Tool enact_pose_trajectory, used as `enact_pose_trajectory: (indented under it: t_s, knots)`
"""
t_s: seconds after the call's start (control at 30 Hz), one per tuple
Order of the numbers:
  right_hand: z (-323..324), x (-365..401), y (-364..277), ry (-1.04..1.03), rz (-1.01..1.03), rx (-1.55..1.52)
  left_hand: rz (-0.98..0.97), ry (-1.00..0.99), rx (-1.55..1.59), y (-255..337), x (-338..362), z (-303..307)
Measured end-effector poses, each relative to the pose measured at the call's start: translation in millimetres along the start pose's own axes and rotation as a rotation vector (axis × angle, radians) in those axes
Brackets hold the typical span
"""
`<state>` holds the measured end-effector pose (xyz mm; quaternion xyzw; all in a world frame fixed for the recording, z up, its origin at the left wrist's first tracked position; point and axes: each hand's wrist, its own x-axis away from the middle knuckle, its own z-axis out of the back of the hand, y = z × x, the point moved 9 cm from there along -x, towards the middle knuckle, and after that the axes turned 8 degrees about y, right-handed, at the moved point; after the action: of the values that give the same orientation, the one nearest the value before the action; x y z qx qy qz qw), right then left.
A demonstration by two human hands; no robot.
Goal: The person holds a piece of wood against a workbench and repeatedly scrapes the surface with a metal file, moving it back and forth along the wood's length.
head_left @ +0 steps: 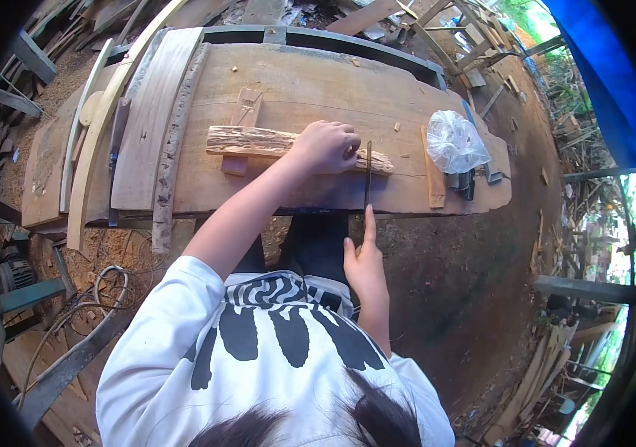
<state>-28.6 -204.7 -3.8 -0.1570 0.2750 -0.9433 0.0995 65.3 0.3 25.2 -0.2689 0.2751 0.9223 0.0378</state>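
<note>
Lying beneath left fingers (345, 138): rough wood (254, 141); saw (368, 177) just beside.

Looking from head height — forward and steeply down, past the white shirt (273, 376) to the workbench (303, 78) just ahead — wide, bowed.

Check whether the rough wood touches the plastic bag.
Apart: the head view shows a strip of tabletop between the rough wood and the plastic bag.

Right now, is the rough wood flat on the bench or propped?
Propped near its left end: the rough wood lies across a short board, which shows on both sides. Right end: cannot tell.
</note>
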Motion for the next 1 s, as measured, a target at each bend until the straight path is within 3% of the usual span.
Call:
enact_pose_trajectory:
  t_s: [0.07,0.23,0.3,0.37,0.4,0.43,0.5,0.53,0.57,0.63,0.67,0.73,0.77,0.83,0.87,0.93,1.0]
  knots:
    - [1.0,12.1,5.2,-0.069,-0.101,-0.073,-0.068,0.010,0.105,6.4,0.8,2.7]
    - [8.3,3.6,7.8,-0.012,-0.029,-0.016,-0.327,-0.047,0.206,50.9,39.6,8.1]
    - [10.5,-0.2,2.8,-0.013,-0.013,0.006,-0.266,-0.182,0.291,66.5,84.1,-2.6]
    - [11.3,-3.2,1.4,-0.063,-0.061,-0.022,-0.274,-0.196,0.203,74.8,128.6,-10.4]
    - [9.6,-5.0,2.4,-0.068,-0.048,-0.046,-0.391,-0.347,-0.082,76.6,156.8,-28.7]
    - [7.9,-5.9,2.8,-0.081,-0.061,-0.042,-0.316,-0.465,-0.128,63.9,186.8,-50.5]
    - [8.0,-7.8,-0.1,-0.077,-0.068,0.014,0.119,-0.430,0.206,30.3,227.4,-75.9]
    - [6.5,-8.7,-1.1,-0.069,-0.050,0.020,0.254,-0.545,0.365,18.7,235.1,-82.2]
    - [3.4,-8.7,-0.4,-0.082,-0.062,0.020,0.233,-0.449,0.445,10.6,233.9,-80.4]
    - [2.7,-10.4,-1.6,-0.065,-0.068,0.042,0.554,-0.598,0.322,-23.0,236.0,-83.0]
    - [0.9,-11.1,-0.3,-0.069,-0.080,0.051,0.563,-0.606,0.323,-23.2,233.9,-80.3]
    - [0.8,-9.3,-3.1,-0.088,-0.104,0.046,0.365,-0.868,0.033,-12.2,235.9,-82.8]
    - [1.0,-9.0,-2.6,-0.096,-0.123,0.041,0.366,-0.874,0.035,-3.9,230.9,-77.1]
    - [-2.4,-10.2,4.2,-0.074,-0.088,0.041,-0.030,-0.704,0.107,56.0,188.3,-38.8]
    - [-3.0,-12.0,5.7,-0.053,-0.068,0.056,-0.031,-0.709,0.110,62.9,174.3,-27.4]
    - [-3.2,-13.7,6.9,-0.030,-0.050,0.068,-0.180,-0.254,0.149,82.7,129.4,21.3]
    - [-4.0,-15.4,6.4,-0.040,-0.047,0.066,-0.151,-0.111,0.090,67.1,108.5,24.5]
